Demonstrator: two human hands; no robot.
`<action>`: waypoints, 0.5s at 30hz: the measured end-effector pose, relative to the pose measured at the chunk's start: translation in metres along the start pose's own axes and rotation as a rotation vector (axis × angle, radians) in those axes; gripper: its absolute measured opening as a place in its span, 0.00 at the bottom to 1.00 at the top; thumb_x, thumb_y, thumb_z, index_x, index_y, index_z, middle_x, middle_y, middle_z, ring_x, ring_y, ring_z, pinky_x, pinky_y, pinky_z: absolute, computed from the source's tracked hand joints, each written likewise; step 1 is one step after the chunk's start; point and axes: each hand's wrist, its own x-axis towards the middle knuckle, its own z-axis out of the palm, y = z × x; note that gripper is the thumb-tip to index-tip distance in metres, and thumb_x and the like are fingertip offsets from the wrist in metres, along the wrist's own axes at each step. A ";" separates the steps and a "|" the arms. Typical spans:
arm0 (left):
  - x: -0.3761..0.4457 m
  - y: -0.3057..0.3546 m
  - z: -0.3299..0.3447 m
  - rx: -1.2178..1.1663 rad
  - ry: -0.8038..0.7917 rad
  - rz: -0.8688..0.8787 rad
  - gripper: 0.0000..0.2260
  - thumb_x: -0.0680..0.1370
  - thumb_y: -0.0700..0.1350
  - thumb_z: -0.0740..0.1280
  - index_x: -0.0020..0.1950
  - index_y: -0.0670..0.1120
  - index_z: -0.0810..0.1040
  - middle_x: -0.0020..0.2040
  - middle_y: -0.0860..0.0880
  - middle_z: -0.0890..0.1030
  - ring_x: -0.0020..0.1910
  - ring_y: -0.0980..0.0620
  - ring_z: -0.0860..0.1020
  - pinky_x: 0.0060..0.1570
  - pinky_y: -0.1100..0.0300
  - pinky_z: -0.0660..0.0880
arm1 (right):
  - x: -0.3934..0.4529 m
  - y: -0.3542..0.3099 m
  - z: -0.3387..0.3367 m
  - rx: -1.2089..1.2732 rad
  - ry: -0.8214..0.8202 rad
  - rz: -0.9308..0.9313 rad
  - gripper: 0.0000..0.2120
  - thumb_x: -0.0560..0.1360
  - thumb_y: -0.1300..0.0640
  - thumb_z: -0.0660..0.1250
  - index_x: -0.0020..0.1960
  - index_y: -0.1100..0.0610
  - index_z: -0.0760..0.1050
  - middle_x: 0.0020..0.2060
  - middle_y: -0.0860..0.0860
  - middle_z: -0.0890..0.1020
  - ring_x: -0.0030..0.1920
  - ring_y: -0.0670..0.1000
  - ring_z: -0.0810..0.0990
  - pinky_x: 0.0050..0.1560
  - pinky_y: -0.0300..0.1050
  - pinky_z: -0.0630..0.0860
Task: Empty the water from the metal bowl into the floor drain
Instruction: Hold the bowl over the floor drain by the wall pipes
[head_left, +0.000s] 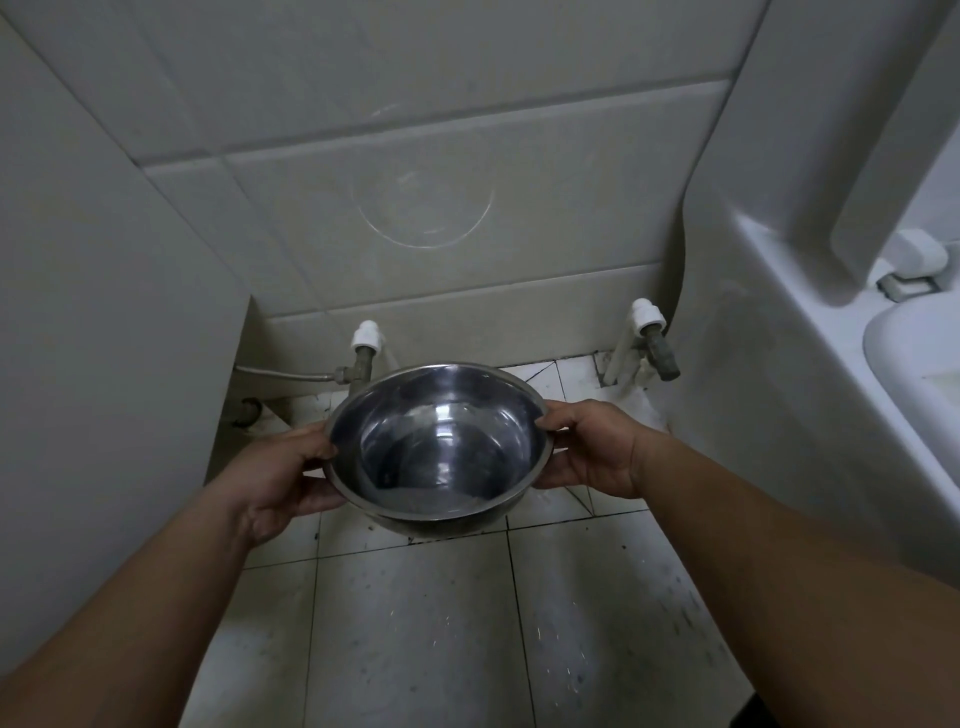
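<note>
Metal bowl (439, 449) between both grips (rim-held)

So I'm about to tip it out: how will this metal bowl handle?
The metal bowl looks rigid and thin, probably light. Its water may slosh when tilted. The shiny rim could be slippery, so both-hand grip, left hand and right hand, seems wise.

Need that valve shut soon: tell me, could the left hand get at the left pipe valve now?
Probably not yet: the left hand grips the metal bowl, which hangs before the left pipe valve.
</note>
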 end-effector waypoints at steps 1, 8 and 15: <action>0.001 0.000 0.000 0.003 0.001 -0.001 0.17 0.77 0.35 0.64 0.58 0.48 0.87 0.52 0.41 0.83 0.37 0.48 0.87 0.35 0.53 0.84 | 0.001 0.001 0.000 0.001 0.008 0.000 0.18 0.81 0.63 0.59 0.68 0.59 0.79 0.57 0.62 0.78 0.53 0.65 0.83 0.62 0.65 0.80; 0.003 0.006 0.002 -0.022 -0.020 -0.007 0.16 0.78 0.37 0.63 0.59 0.49 0.86 0.56 0.40 0.80 0.45 0.43 0.84 0.37 0.52 0.84 | 0.005 0.002 -0.002 0.037 0.032 0.006 0.18 0.81 0.62 0.59 0.68 0.60 0.79 0.55 0.62 0.78 0.47 0.64 0.85 0.51 0.60 0.85; 0.002 0.008 0.001 -0.065 -0.046 -0.016 0.15 0.80 0.38 0.62 0.61 0.47 0.85 0.59 0.39 0.79 0.38 0.44 0.87 0.37 0.50 0.85 | 0.010 0.003 -0.005 0.060 0.024 0.006 0.18 0.79 0.62 0.61 0.67 0.59 0.80 0.54 0.62 0.80 0.47 0.65 0.86 0.47 0.58 0.86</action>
